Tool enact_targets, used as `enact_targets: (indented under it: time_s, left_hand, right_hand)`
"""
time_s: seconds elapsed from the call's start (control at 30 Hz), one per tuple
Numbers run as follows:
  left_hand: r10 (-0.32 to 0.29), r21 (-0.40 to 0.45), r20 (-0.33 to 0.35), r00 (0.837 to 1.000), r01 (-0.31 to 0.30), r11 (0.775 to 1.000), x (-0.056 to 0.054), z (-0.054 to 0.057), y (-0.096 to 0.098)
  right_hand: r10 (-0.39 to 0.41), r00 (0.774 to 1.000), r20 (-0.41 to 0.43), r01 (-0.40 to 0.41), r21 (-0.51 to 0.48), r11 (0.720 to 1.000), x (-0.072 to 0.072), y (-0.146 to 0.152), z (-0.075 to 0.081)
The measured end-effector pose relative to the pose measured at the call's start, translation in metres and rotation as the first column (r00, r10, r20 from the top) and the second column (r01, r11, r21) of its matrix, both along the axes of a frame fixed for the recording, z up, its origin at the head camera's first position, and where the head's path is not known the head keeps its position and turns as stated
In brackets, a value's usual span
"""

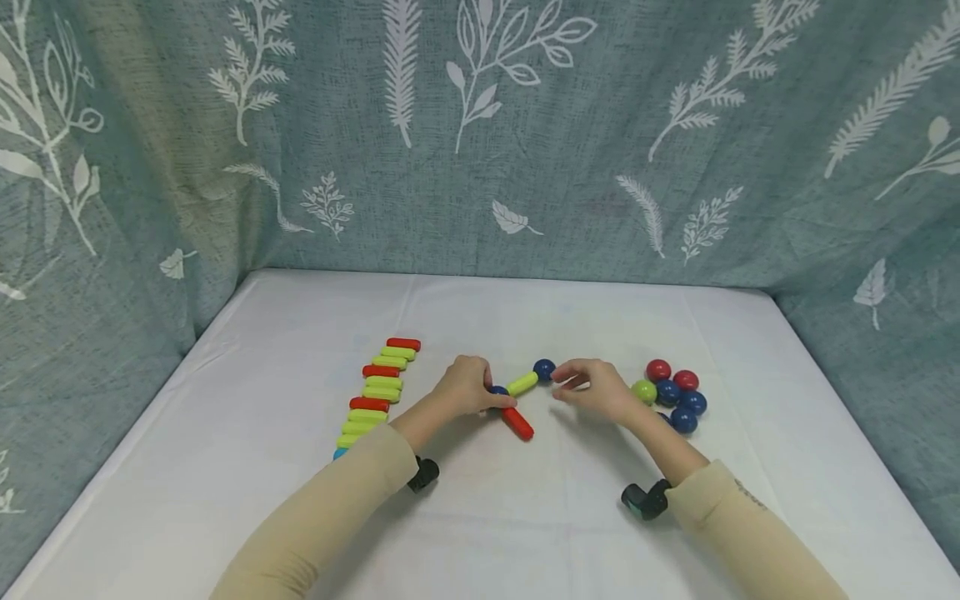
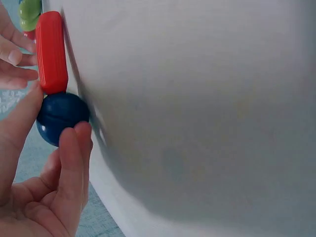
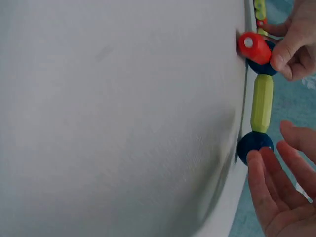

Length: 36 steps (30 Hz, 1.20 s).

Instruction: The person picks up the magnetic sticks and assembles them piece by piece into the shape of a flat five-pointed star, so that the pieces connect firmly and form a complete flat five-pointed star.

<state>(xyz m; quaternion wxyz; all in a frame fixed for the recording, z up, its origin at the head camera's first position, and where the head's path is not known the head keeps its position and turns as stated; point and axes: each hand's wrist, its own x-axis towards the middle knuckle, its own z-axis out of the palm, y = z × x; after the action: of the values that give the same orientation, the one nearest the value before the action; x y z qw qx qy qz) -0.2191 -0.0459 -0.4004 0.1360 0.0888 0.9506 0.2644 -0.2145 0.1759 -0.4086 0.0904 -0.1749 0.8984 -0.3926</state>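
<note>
My left hand (image 1: 467, 387) pinches a dark blue ball (image 2: 61, 117) between thumb and fingertips. From that ball a red ribbed rod (image 1: 517, 423) extends toward the near right, and a yellow-green rod (image 1: 522, 384) toward the far right. A second dark blue ball (image 1: 544, 370) sits at the far end of the yellow-green rod. Beside this second ball is my right hand (image 1: 597, 390), its fingers loosely extended. In the right wrist view its fingertips overlap the ball (image 3: 254, 146), with the thumb apart; whether they touch it is unclear.
Left of the hands, a column of red and yellow-green rods (image 1: 383, 382) lies on the white table (image 1: 480, 517), with a blue piece (image 1: 340, 454) partly hidden by the left sleeve. Several red, blue and green balls (image 1: 667, 392) cluster behind the right forearm.
</note>
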Motion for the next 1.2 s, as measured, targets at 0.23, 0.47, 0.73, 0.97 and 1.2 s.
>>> enact_targets:
  time_s: [0.23, 0.47, 0.73, 0.97, 1.2]
  left_hand:
    - [-0.002, -0.034, 0.070, 0.998, 0.004, 0.999, 0.013, 0.003, 0.002]
    - [0.012, -0.074, 0.078, 0.997, -0.007, 0.997, 0.024, 0.005, 0.006]
    - [0.031, -0.085, 0.060, 0.998, -0.025, 0.996, 0.030, 0.003, 0.009]
    - [0.002, -0.100, 0.034, 0.999, 0.002, 0.995, 0.031, 0.002, 0.008]
    - [-0.037, -0.100, -0.010, 0.999, 0.036, 0.994, 0.017, 0.016, -0.013]
  right_hand:
    - [0.172, 0.985, 0.016, -0.172, 0.003, 0.985, 0.010, -0.007, -0.001]
    - [0.294, 0.949, 0.109, -0.296, 0.002, 0.955, 0.016, -0.013, -0.005]
    - [0.277, 0.952, 0.127, -0.281, 0.015, 0.959, 0.020, -0.015, -0.007]
    - [0.272, 0.957, 0.103, -0.274, 0.005, 0.962, 0.021, -0.015, -0.007]
    - [0.252, 0.962, 0.103, -0.254, 0.007, 0.967, 0.021, -0.015, -0.008]
